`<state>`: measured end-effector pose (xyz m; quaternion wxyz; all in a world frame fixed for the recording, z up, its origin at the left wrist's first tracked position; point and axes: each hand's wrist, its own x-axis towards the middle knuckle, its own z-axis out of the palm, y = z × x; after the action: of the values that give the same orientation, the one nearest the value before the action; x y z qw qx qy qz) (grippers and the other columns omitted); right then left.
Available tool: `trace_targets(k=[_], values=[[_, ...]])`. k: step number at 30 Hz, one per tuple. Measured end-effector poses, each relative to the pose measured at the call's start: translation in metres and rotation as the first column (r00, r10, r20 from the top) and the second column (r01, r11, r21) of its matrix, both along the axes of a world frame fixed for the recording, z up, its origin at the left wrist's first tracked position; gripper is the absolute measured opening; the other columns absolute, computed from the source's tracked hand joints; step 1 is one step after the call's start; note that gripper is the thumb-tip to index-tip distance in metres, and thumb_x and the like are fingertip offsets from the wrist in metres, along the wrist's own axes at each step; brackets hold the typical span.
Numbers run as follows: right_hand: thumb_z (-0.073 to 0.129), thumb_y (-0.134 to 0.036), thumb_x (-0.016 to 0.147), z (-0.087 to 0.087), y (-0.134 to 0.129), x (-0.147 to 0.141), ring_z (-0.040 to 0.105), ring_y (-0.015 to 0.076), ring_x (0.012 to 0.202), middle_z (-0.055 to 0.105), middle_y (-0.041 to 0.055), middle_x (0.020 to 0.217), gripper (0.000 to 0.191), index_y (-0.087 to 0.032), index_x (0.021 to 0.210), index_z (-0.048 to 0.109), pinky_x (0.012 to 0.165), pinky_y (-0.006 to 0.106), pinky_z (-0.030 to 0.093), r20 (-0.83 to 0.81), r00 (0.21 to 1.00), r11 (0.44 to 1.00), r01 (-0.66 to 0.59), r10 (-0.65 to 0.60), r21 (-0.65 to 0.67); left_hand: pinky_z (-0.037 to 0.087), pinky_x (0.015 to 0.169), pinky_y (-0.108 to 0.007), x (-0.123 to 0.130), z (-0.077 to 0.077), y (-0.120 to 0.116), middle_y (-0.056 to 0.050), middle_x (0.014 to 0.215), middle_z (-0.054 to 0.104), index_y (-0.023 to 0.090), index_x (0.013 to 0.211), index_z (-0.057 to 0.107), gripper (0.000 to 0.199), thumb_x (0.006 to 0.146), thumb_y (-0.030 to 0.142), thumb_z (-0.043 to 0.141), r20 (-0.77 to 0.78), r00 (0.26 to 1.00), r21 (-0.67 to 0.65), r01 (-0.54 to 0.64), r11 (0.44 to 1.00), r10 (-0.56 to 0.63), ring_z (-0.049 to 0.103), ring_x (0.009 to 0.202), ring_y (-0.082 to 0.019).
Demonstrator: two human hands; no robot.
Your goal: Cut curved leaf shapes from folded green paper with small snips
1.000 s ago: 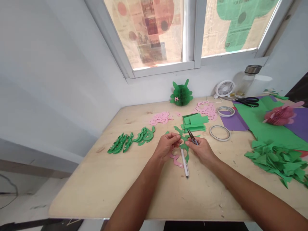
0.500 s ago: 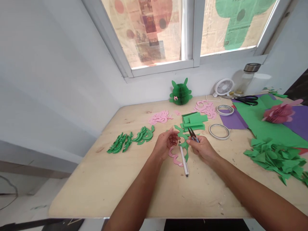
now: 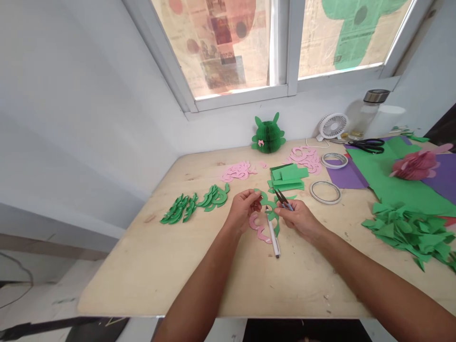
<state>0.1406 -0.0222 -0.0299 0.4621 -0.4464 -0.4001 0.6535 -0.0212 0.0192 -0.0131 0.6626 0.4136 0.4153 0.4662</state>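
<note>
My left hand (image 3: 246,207) pinches a curved green paper cutout (image 3: 263,197) between thumb and fingers. Small scissors (image 3: 284,200) with dark blades are in my right hand (image 3: 297,216), just right of that cutout. A white pen (image 3: 273,237) lies on the wooden table between my hands, its dark tip toward the window. Beside the pen is a wavy pink cutout (image 3: 261,232), partly behind my left hand. Green folded strips (image 3: 288,177) lie beyond the scissors.
Green curved cutouts (image 3: 179,208) lie to the left, pink cutouts (image 3: 238,171) farther back. A green honeycomb figure (image 3: 269,136) stands by the wall. Tape rolls (image 3: 325,192), a small fan (image 3: 333,126), black scissors (image 3: 366,145) and green scraps (image 3: 409,232) are on the right.
My left hand has closed its fingers on the green cutout, which now sits between thumb and fingertips. The scissors have shifted slightly left with my right hand.
</note>
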Motion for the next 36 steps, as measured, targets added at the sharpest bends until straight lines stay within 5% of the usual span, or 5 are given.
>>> trace_targets(k=[24, 29, 32, 34, 36], values=[[0.066, -0.044, 0.065, -0.009, 0.009, 0.007, 0.023, 0.0064, 0.039, 0.031, -0.0089, 0.044, 0.028, -0.017, 0.067, 0.058, 0.038, 0.023, 0.015, 0.204, 0.92, 0.94, 0.312, -0.335, 0.137, 0.035, 0.047, -0.022, -0.031, 0.001, 0.018, -0.002, 0.054, 0.058, 0.016, 0.057, 0.053, 0.017, 0.058, 0.031, 0.063, -0.369, 0.929, 0.064, 0.035, 0.997, -0.009, 0.048, 0.047, -0.01], [0.065, -0.046, 0.065, -0.009, 0.011, 0.008, 0.024, 0.0067, 0.038, 0.031, -0.0086, 0.044, 0.029, -0.018, 0.066, 0.057, 0.037, 0.023, 0.015, 0.156, 0.896, 0.905, 0.391, -0.415, 0.167, 0.035, 0.053, -0.025, -0.04, -0.003, 0.023, -0.002, 0.056, 0.057, 0.019, 0.06, 0.054, 0.011, 0.06, 0.028, 0.059, -0.692, 0.705, 0.199, -0.021, 0.98, 0.156, 0.051, 0.055, -0.015], [0.065, -0.043, 0.065, -0.008, 0.012, 0.01, 0.024, 0.0066, 0.039, 0.031, -0.0086, 0.045, 0.027, -0.017, 0.068, 0.058, 0.037, 0.023, 0.016, 0.106, 0.879, 0.881, 0.447, -0.464, 0.154, 0.035, 0.061, -0.029, -0.039, -0.003, 0.023, -0.004, 0.071, 0.061, 0.021, 0.077, 0.06, 0.014, 0.064, 0.024, 0.057, -0.799, 0.464, 0.389, -0.083, 0.917, 0.381, 0.057, 0.072, -0.022], [0.065, -0.042, 0.065, -0.007, 0.013, 0.01, 0.023, 0.0064, 0.04, 0.029, -0.0091, 0.045, 0.026, -0.016, 0.07, 0.059, 0.037, 0.022, 0.016, 0.082, 0.871, 0.871, 0.47, -0.484, 0.142, 0.037, 0.066, -0.03, -0.035, -0.004, 0.022, -0.006, 0.084, 0.063, 0.022, 0.09, 0.061, 0.022, 0.07, 0.023, 0.053, -0.822, 0.316, 0.503, 0.012, 0.864, 0.474, 0.057, 0.081, -0.023], [0.065, -0.041, 0.065, -0.008, 0.013, 0.011, 0.022, 0.0065, 0.04, 0.028, -0.0096, 0.045, 0.026, -0.016, 0.071, 0.06, 0.037, 0.022, 0.018, 0.076, 0.867, 0.866, 0.48, -0.493, 0.139, 0.038, 0.071, -0.032, -0.03, -0.006, 0.021, -0.007, 0.09, 0.064, 0.021, 0.092, 0.062, 0.021, 0.074, 0.022, 0.051, -0.845, 0.274, 0.514, 0.182, 0.838, 0.459, 0.057, 0.085, -0.023]])
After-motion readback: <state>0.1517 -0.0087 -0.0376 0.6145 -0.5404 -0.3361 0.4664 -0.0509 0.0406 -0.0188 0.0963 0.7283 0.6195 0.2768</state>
